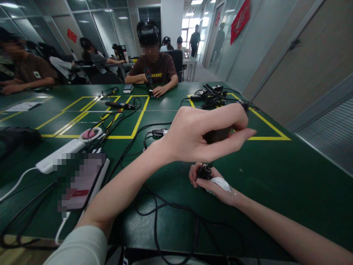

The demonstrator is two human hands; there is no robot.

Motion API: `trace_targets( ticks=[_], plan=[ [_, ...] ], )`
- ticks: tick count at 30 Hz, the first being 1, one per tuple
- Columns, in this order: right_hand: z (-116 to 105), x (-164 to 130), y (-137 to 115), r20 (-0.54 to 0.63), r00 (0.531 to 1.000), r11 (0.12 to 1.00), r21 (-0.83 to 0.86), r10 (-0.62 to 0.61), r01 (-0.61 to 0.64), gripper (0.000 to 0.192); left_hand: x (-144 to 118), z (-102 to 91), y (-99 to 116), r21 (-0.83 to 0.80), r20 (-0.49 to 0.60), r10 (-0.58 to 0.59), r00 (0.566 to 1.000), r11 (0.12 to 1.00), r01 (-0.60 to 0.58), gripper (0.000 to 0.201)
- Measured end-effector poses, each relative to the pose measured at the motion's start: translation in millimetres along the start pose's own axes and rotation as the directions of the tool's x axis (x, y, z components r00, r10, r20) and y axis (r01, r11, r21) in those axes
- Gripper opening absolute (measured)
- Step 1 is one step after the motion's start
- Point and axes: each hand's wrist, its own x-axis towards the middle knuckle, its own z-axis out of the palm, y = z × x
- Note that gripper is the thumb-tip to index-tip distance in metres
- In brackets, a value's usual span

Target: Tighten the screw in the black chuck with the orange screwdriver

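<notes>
Green matting with yellow taped rectangles covers the long table [275, 173] in a glass-walled office. Raised near the middle of the view, the left hand [202, 134] is closed around a dark handle [217, 135], thumb stretched along its lower side; most of that tool is hidden inside the fist, so its kind cannot be told. Just below it, the right hand [212, 182] rests on the mat and pinches a small black cylindrical part [205, 171] upright between its fingertips, with a piece of white cloth [220, 183] lying over the knuckles. Black cables [157, 209] loop across the near edge beneath both forearms. To the left lie a white power strip [59, 155], a phone [79, 180] and a round pink-and-white object [89, 134]. On the far side a person in a brown T-shirt [158, 70] sits with both hands on the table, holding a dark tool [148, 76]. A tangle of black leads and adapters [212, 95] sits far right. Other people work at tables further back.
</notes>
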Motion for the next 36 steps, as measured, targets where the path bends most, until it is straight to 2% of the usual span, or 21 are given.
trace_targets(
  ticks=[2, 8, 16, 19, 23, 28, 36],
  plan=[
    [0.1, -0.4, -0.8, 0.000, 1.000, 1.000, -0.011, -0.002, 0.002, 0.047, 0.1, -0.6, 0.5, 0.008, 0.021, -0.018, 1.000, 1.000, 0.018, 0.028],
    [-0.6, -0.9, -2.8, 0.011, 1.000, 0.999, -0.039, 0.001, -0.001, 0.045, -0.1, -4.0, 2.5, -0.012, 0.085, -0.011, 0.996, 1.000, 0.013, 0.021],
    [1.2, -0.8, -2.4, 0.004, 1.000, 1.000, -0.006, 0.006, -0.006, 0.045, 0.2, -1.3, 2.6, 0.011, 0.024, -0.003, 1.000, 1.000, 0.003, 0.012],
    [0.4, -1.0, -0.6, -0.008, 1.000, 1.000, 0.007, -0.010, 0.010, 0.044, -0.3, -0.4, 1.2, 0.026, -0.005, 0.000, 1.000, 1.000, 0.000, 0.015],
    [-0.6, -1.0, -1.1, 0.009, 1.000, 1.000, -0.027, -0.009, 0.009, 0.043, -0.3, -1.9, 1.4, 0.027, 0.025, 0.004, 1.000, 1.000, -0.004, 0.025],
    [-0.1, -0.6, -3.8, 0.014, 1.000, 1.000, -0.022, -0.011, 0.012, 0.043, 0.2, -5.2, 3.5, -0.025, 0.095, -0.025, 0.995, 0.999, 0.027, 0.018],
    [0.3, -0.7, -3.8, 0.006, 1.000, 1.000, -0.005, -0.002, 0.002, 0.043, 0.5, -2.5, 3.5, 0.006, 0.041, 0.003, 0.999, 1.000, -0.004, 0.014]
  ],
)
